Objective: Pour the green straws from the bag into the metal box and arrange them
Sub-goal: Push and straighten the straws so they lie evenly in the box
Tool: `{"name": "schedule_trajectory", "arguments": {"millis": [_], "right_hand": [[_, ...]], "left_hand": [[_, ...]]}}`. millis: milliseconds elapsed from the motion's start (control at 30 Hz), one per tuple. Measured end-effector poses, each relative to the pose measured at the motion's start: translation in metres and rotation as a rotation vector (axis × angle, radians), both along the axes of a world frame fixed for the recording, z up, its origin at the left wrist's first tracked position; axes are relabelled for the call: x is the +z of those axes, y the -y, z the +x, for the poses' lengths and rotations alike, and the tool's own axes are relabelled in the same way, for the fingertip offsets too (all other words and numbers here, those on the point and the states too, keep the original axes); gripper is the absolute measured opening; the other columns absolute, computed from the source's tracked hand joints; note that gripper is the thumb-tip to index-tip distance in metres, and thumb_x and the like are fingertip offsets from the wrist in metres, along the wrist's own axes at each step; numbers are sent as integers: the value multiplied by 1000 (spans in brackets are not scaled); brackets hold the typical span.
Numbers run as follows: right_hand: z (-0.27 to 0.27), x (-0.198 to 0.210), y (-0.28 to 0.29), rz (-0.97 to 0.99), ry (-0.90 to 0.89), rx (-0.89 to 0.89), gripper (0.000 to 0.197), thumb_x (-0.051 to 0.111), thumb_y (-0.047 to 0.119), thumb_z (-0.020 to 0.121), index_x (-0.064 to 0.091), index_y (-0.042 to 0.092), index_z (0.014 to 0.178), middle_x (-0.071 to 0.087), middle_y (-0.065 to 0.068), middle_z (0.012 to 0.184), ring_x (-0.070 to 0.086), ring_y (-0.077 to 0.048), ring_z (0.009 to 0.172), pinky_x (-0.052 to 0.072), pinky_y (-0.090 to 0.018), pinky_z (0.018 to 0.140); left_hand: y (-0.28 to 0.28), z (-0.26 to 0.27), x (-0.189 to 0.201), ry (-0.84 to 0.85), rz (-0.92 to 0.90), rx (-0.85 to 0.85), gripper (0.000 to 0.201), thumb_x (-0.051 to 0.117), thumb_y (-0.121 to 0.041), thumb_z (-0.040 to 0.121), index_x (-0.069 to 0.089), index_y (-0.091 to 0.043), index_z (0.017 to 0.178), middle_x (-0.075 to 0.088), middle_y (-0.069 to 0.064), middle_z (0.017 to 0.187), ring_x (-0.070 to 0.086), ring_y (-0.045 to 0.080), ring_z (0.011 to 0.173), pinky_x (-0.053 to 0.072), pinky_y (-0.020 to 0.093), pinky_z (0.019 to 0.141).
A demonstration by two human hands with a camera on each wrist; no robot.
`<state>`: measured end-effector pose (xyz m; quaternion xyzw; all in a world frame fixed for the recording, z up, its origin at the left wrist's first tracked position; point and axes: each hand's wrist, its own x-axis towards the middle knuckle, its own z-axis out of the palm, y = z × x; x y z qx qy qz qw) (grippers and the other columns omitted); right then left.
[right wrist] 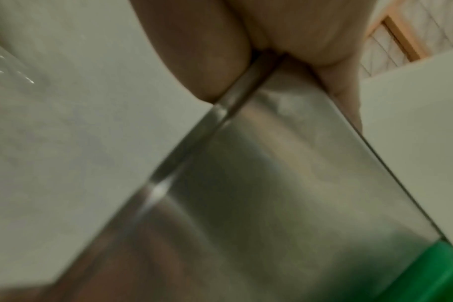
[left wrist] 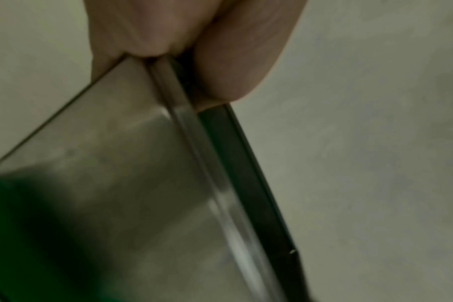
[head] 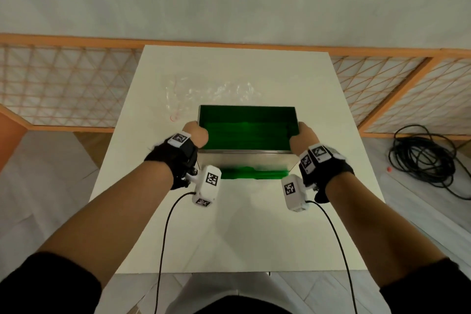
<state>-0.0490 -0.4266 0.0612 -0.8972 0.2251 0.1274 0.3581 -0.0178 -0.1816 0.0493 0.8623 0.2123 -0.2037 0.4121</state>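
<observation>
— Well, both hands, left hand (head: 196, 134) and right hand (head: 304, 136), pinch the metal box's (head: 244, 159) end rims mid-table.
— Green straws (head: 244, 132) inside; tilt it, they'd likely spill.

- white table (head: 293, 224)
- wooden lattice screen (head: 63, 84) behind the table (its frame is orange-toned)
- coiled black cable (head: 423, 158) on the floor, right of the table
</observation>
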Motion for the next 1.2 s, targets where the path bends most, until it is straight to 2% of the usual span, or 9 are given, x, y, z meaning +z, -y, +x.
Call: {"name": "schedule_trajectory", "arguments": {"millis": [233, 400, 533, 633, 767, 867, 1000, 1100, 1200], "right_hand": [[-9, -5, -3, 144, 89, -45, 46, 36, -3, 89, 46, 8, 133, 57, -18, 127, 54, -34, 115, 42, -32, 88], [-22, -20, 9, 507, 108, -302, 58, 37, 49, 92, 41, 13, 138, 47, -6, 141, 43, -25, 131, 31, -45, 113], [-53, -63, 23, 452, -75, -353, 45, 39, 12, 97, 35, 2, 141, 39, -22, 145, 39, -37, 133, 35, -48, 111], [-71, -78, 11, 569, -181, -368, 46, 39, 1, 96, 33, 3, 141, 49, -27, 132, 50, -45, 120, 43, -48, 98], [-70, -78, 1, 804, -148, -475, 42, 25, -4, 99, 28, -2, 141, 57, -22, 103, 55, -41, 107, 44, -40, 97], [-66, -76, -2, 717, -114, -447, 35, 31, -1, 99, 40, -10, 131, 69, -20, 88, 64, -24, 65, 54, -24, 58], [-62, -91, -1, 527, -118, -411, 17, 51, 7, 93, 62, 2, 104, 61, -10, 74, 61, -24, 69, 50, -33, 71], [-62, -93, -4, 472, -137, -392, 25, 54, 12, 91, 64, -1, 109, 65, -11, 75, 66, -32, 84, 54, -40, 83], [-65, -89, -6, 444, -116, -395, 29, 55, 15, 92, 63, 5, 117, 67, -14, 85, 69, -33, 94, 54, -44, 91]], "left_hand": [[-5, 0, -10, 63, -170, 145, 39, 46, -21, 97, 51, 4, 127, 56, 20, 129, 55, 38, 115, 45, 44, 100], [-15, -18, -17, 70, -664, 515, 64, 42, -62, 89, 52, -12, 127, 58, 4, 122, 54, 20, 116, 34, 46, 110], [-32, -59, -55, -18, -700, 678, 50, 32, -37, 101, 34, -12, 144, 40, 8, 148, 36, 20, 136, 16, 45, 117], [-26, -83, -78, -100, -648, 619, 47, 34, -16, 98, 31, -7, 144, 29, 12, 154, 27, 27, 142, 24, 43, 114], [-10, -82, -81, -128, -629, 508, 40, 37, -2, 97, 40, 2, 137, 42, 23, 144, 40, 35, 134, 44, 24, 75], [-3, -81, -77, -117, -629, 552, 38, 41, -7, 98, 43, 2, 134, 45, 21, 142, 46, 33, 130, 44, 15, 60], [-2, -79, -78, -109, -664, 628, 34, 42, -8, 98, 47, 5, 129, 49, 22, 137, 58, 14, 85, 46, 12, 56], [-1, -82, -86, -119, -310, 272, 31, 34, -9, 100, 46, 5, 125, 48, 18, 135, 55, 24, 105, 43, 26, 84], [-2, -78, -86, -134, -400, 443, 29, 39, -8, 98, 49, 7, 120, 52, 22, 129, 58, 21, 92, 44, 26, 76]]}}
